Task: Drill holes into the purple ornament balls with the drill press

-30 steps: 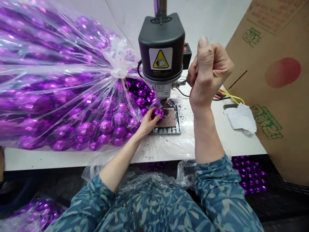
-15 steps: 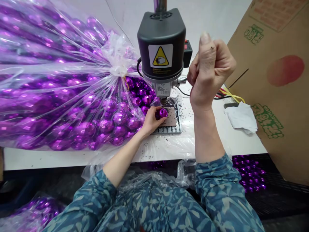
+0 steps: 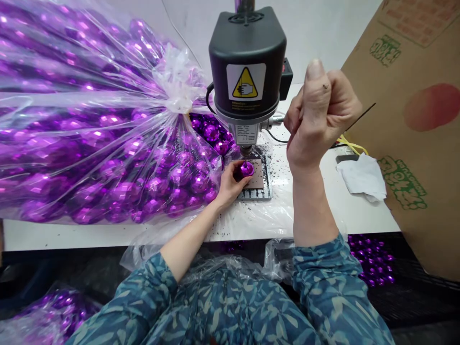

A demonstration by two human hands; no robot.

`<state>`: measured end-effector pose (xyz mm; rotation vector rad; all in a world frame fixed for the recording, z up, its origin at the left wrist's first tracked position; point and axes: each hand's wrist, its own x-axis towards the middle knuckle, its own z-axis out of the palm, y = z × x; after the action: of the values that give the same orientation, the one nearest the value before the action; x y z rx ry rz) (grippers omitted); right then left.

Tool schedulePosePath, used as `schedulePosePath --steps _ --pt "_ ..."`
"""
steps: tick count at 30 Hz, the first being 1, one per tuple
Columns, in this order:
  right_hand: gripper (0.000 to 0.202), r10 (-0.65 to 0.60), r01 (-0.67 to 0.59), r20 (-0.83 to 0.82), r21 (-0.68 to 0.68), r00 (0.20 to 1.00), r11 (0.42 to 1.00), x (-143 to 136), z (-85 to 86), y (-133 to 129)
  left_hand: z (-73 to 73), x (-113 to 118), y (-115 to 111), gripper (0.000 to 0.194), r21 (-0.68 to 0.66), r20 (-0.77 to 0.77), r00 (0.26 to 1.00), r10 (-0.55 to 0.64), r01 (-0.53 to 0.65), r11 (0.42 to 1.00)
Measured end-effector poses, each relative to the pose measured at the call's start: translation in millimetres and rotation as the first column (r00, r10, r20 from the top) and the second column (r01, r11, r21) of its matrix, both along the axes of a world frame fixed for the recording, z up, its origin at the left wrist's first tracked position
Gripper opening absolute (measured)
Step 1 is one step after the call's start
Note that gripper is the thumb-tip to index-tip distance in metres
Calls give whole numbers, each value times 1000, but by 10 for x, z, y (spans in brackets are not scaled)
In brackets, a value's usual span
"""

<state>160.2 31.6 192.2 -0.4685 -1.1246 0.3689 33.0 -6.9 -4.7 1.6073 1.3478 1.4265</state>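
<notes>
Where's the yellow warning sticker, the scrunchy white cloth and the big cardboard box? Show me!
warning sticker (image 3: 246,88), head view, on its yellow triangle
white cloth (image 3: 362,176), head view, on its middle
cardboard box (image 3: 431,163), head view, on its printed side

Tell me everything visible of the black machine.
The black machine is upright, its smooth, plastic-looking housing vented on top, a shiny metal post behind it. A white label with a yellow warning triangle faces front, above a metallic lower body with a printed plate. The right hand is closed beside its side fitting; contact is unclear. Its lower end is above the purple ball.
</notes>
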Motion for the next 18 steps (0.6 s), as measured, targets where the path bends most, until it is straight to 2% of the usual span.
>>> schedulePosePath --steps 5,12,18 --pt "59 -9 12 -39 75 999 997 -8 -104 -38 -35 -2 17 55 -10 -1 1000 7 -7 1000" --pt "54 -42 46 -40 104 998 993 42 -338 -69 -21 17 0 54 -24 60 998 -1 3 1000" --pt "58 -9 21 -63 189 998 982 44 -386 -67 -37 25 8 52 -28 82 997 2 0 1000"
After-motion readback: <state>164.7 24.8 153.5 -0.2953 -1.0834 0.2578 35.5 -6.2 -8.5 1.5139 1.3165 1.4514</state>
